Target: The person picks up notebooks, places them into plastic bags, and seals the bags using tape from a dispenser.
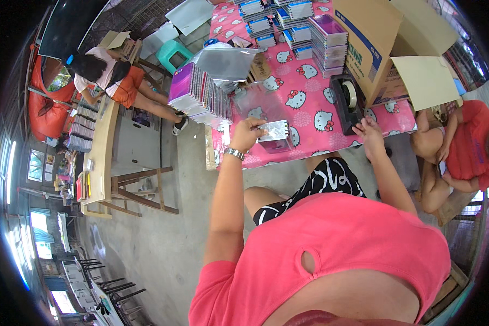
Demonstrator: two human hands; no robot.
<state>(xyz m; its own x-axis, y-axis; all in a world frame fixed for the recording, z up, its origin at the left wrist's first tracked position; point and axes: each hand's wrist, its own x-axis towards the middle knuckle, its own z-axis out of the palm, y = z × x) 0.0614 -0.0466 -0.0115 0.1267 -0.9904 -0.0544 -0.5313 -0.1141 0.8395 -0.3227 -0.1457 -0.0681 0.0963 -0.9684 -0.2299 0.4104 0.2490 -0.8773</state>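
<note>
My left hand (pixel 247 134), with a metal watch at its wrist, is closed on the edge of a small spiral notebook (pixel 274 131) with a pale, shiny cover. The notebook lies near the front edge of the table, on or in clear plastic (pixel 258 102); I cannot tell which. At the front end of a black tape dispenser (pixel 342 103) is my right hand (pixel 370 133), its fingers drawn together. Whatever those fingers pinch is too small to make out. A roll of tape (pixel 351 93) sits in the dispenser.
Stacked purple spiral notebooks (pixel 198 95) stand left of my hands. More notebook stacks (pixel 328 43) fill the far side of the pink-covered table (pixel 304 117). An open cardboard box (pixel 369 49) is at the right. One person (pixel 472 146) sits right; another (pixel 106 70) bends over a wooden table.
</note>
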